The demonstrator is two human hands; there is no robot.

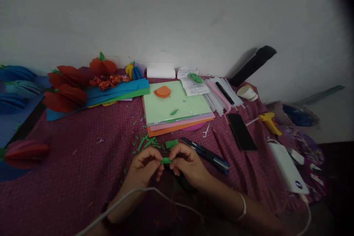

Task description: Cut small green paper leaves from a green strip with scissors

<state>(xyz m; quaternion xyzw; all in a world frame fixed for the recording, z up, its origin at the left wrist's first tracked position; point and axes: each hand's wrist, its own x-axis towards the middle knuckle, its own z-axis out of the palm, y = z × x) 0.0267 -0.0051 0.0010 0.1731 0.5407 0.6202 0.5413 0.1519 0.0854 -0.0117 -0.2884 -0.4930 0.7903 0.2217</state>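
A small green paper strip (166, 160) is stretched between my two hands. My left hand (145, 166) pinches its left end between thumb and fingers. At the other end, my right hand (186, 162) has the same kind of pinch. Just beyond my fingers lie green paper scraps (149, 142) and a green paper square (172, 143). A dark blue stapler (206, 155) rests right of my right hand. Behind it all is a stack of coloured paper sheets (177, 107), pale green on top, bearing orange paper pieces (162, 91).
Red paper pumpkins (66, 97) and blue paper sheets (118, 92) are at the left. To the right are a phone (242, 132), a yellow glue gun (270, 122), a white power bank (287, 167) and a paper cup (247, 93). A white cable (151, 188) crosses before my wrists.
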